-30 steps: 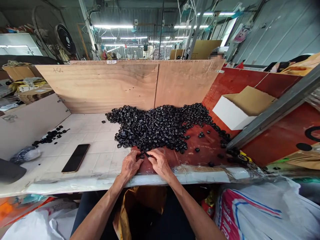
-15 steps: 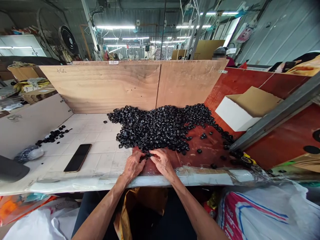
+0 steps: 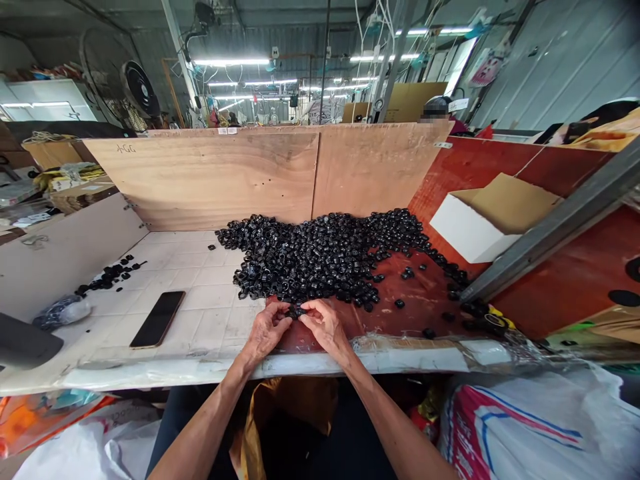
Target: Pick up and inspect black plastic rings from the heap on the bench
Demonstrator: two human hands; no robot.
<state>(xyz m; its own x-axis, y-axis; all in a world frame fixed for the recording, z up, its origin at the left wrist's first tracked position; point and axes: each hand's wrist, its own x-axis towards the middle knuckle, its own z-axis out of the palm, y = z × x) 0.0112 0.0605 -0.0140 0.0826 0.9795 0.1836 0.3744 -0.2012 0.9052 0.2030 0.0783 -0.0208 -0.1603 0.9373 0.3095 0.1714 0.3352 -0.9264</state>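
Now the left hand [image 3: 267, 331] and right hand [image 3: 325, 327] sit closer, curled around small black rings [image 3: 296, 311].

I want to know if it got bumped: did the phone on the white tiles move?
No. The phone lies in the same spot on the tiles, with the same gap to the pile of small black rings. Only the camera view shifted.

Bright ceiling tubes [image 3: 231, 62], warped edges
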